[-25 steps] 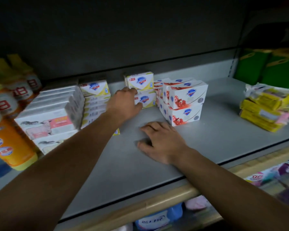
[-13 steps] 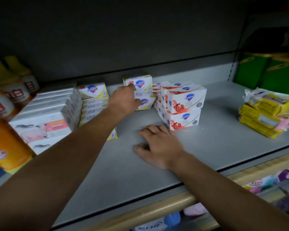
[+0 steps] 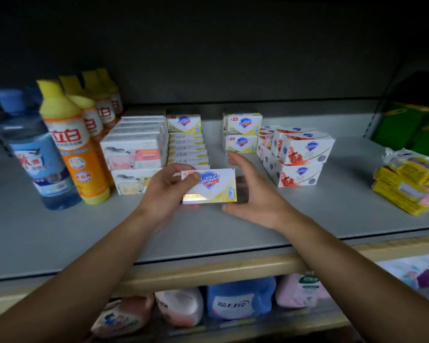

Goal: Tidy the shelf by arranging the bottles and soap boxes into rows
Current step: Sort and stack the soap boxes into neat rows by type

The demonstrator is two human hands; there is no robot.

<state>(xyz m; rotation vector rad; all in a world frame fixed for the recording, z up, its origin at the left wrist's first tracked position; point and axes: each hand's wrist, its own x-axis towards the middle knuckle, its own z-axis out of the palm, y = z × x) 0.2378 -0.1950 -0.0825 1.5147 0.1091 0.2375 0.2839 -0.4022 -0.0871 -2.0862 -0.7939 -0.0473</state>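
Pinching a flat cardboard soap box, white with a yellow band, the left hand holds it by its left end just above the smooth grey shelf. Beside its right end the right hand is open, fingers relaxed. Boxy stacked yellow soap boxes stand behind; glossy plastic bottles stand left.

The soap box hides the right hand's palm; the green packs run off the right edge.
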